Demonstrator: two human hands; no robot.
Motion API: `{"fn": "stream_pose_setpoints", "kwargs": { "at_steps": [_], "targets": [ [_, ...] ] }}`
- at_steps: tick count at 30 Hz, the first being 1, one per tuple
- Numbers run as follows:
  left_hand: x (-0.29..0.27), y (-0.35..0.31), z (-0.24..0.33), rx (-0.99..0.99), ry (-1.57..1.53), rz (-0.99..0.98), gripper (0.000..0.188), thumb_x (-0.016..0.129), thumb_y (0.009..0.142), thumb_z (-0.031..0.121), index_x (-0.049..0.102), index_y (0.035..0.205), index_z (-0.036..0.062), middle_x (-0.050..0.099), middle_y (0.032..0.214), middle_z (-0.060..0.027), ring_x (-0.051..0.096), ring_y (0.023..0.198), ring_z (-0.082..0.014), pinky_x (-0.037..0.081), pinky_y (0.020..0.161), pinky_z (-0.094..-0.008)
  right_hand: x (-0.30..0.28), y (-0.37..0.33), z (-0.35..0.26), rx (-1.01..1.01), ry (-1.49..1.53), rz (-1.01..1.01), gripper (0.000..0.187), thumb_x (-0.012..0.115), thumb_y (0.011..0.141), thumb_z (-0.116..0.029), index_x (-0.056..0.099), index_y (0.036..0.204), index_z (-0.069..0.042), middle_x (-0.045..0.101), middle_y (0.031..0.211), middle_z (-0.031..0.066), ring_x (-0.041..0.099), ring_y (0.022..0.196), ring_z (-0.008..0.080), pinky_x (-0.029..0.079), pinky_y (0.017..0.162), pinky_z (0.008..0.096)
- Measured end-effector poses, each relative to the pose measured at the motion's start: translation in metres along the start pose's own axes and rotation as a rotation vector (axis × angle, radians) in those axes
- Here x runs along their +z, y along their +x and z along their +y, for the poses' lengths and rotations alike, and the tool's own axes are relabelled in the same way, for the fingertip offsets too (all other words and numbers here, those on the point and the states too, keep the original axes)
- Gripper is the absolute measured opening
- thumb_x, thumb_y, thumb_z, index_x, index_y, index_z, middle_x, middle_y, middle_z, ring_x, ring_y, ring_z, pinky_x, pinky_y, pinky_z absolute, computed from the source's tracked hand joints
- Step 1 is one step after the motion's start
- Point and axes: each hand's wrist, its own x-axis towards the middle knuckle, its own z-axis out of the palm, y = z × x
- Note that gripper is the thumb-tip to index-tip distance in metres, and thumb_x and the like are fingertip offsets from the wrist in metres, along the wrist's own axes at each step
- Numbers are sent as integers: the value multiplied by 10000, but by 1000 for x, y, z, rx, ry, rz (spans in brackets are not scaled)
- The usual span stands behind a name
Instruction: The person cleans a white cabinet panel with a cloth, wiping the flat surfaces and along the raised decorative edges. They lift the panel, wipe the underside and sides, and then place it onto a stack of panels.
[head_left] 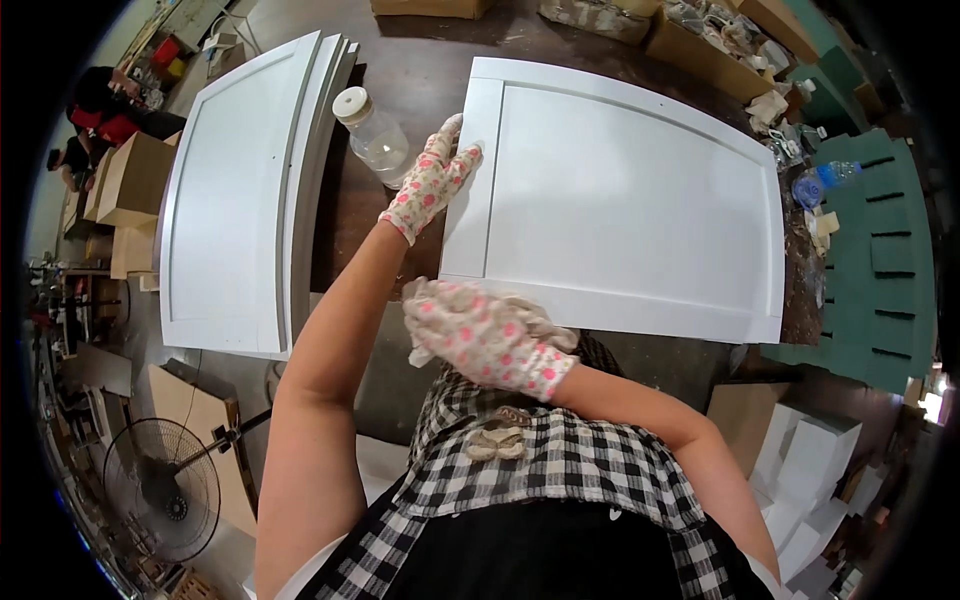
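A white framed panel (630,190), like a cabinet door, lies flat on the dark table before me. My left hand (432,185), in a white glove with pink flowers, rests on its left frame with the fingers stretched out. At the panel's near left corner is my right hand (480,330), in a matching glove and slightly blurred. Its fingers are curled closed; a pale bit shows beneath them, too unclear to name. Just left of my left hand stands a clear jar (378,145) with a whitish lid, partly filled with clear liquid.
Several more white panels (235,205) are stacked at the left. Cardboard boxes (700,55) with wrapped items line the far right. A plastic bottle (825,180) lies by a green slotted crate (880,250). A black fan (165,485) stands lower left; people (105,100) work beyond.
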Motion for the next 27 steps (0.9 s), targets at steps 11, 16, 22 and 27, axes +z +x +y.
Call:
{"fn": "stream_pose_setpoints", "kwargs": {
  "at_steps": [11, 16, 22, 27],
  "targets": [
    [-3, -12, -19, 222, -51, 218, 520, 507, 978, 237, 378, 1431, 17, 491, 1291, -165, 481, 1226, -271, 366, 1048, -336, -117, -254, 52, 802, -709, 471, 448, 482, 891, -256, 554, 1301, -89, 502, 1366, 99, 439, 1268, 312, 275, 1109, 474],
    [-11, -9, -22, 179, -133, 212, 498, 496, 985, 220, 390, 1428, 18, 500, 1311, -156, 473, 1250, -257, 354, 1062, -321, -190, -343, 94, 1079, -542, 666, 445, 453, 858, -112, 552, 1283, -24, 555, 1261, 142, 508, 1189, 292, 362, 1073, 400],
    [-8, -13, -20, 17, -608, 127, 422, 518, 983, 122, 463, 1395, 48, 558, 1262, 2, 513, 1129, -71, 408, 959, -196, -222, -317, 139, 868, 78, 948, 412, 404, 930, -69, 519, 1325, -44, 538, 1325, 132, 557, 1152, 251, 439, 1015, 363],
    [-8, -19, -6, 17, -685, 123, 413, 513, 984, 100, 462, 1384, 6, 588, 1238, -19, 537, 1080, -59, 424, 947, -190, -186, -229, 150, 738, -287, 473, 390, 465, 904, -71, 541, 1286, -74, 503, 1339, 137, 482, 1243, 281, 341, 1106, 409]
  ]
}}
